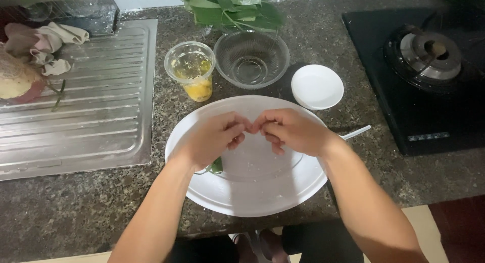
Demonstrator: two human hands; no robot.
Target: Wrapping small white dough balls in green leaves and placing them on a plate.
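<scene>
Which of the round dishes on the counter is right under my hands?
The large white plate. Both hands sit over it, while the clear glass bowl and small white saucer lie beyond it, untouched.

I see no packages, signs or screens here. The only label-like thing is a small strip of pale markings (428, 136) on the front edge of the black stove (404, 106), right of the big white plate (252, 192). It is a short, narrow band, light grey on black, too small for me to make out.
</scene>
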